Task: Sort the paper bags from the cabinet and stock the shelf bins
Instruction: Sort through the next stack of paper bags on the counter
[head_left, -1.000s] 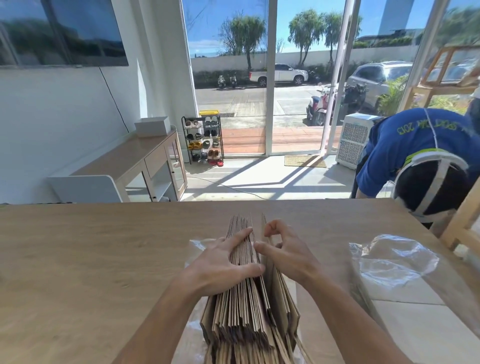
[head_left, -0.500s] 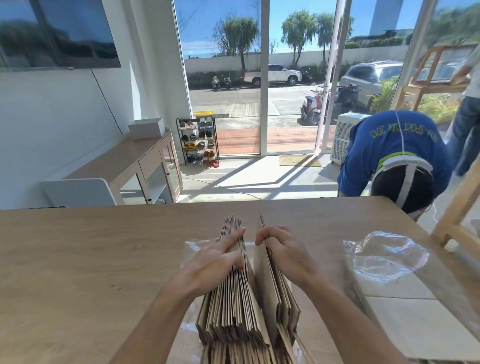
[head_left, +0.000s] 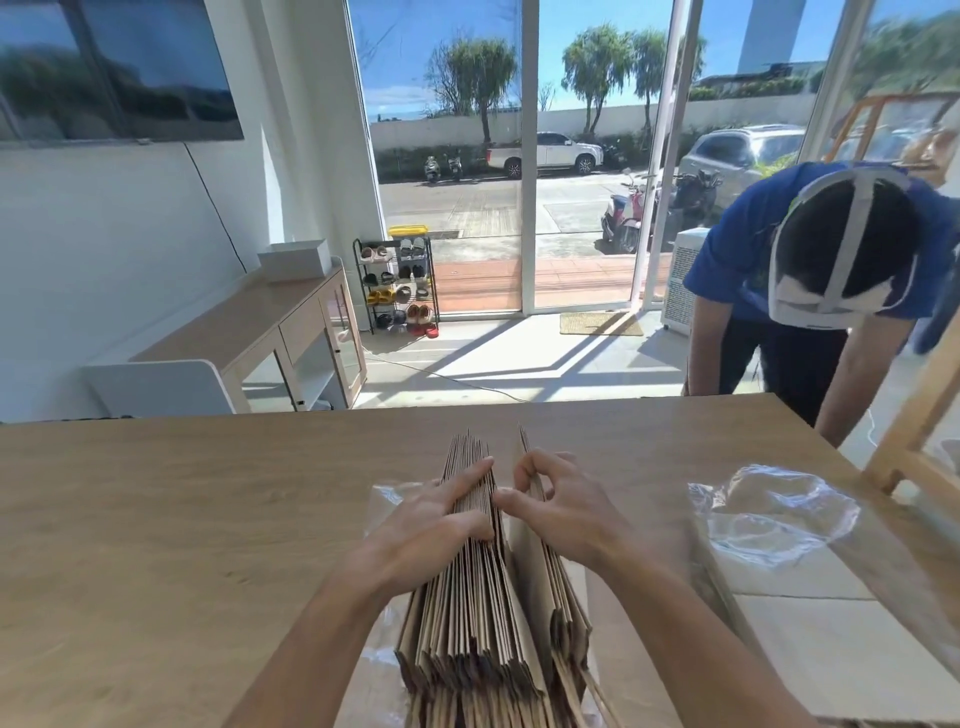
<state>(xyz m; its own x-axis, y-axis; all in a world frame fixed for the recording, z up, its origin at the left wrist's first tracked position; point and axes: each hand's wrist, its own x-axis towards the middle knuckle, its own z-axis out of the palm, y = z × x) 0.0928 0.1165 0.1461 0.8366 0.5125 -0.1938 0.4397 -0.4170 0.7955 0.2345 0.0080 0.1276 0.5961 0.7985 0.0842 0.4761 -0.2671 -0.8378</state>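
A thick stack of flat brown paper bags (head_left: 478, 618) stands on edge on the wooden table (head_left: 156, 519), over a clear plastic wrapper. My left hand (head_left: 436, 514) presses on the larger left part of the stack, fingers along its top edges. My right hand (head_left: 561, 509) pinches the smaller right part, a few bags (head_left: 550, 582) leaning away to the right. A narrow gap runs between the two parts.
Crumpled clear plastic (head_left: 774, 509) lies on the table at the right, over white sheets (head_left: 831, 644). A person in a blue shirt (head_left: 810, 270) bends over beyond the table's far right corner. A wooden frame (head_left: 919, 415) stands at the right edge. A low cabinet (head_left: 291, 332) lines the left wall.
My fingers have worked along the bag edges and a gap has opened, splitting a few bags off to the right. The person in blue has moved nearer to the table's corner.
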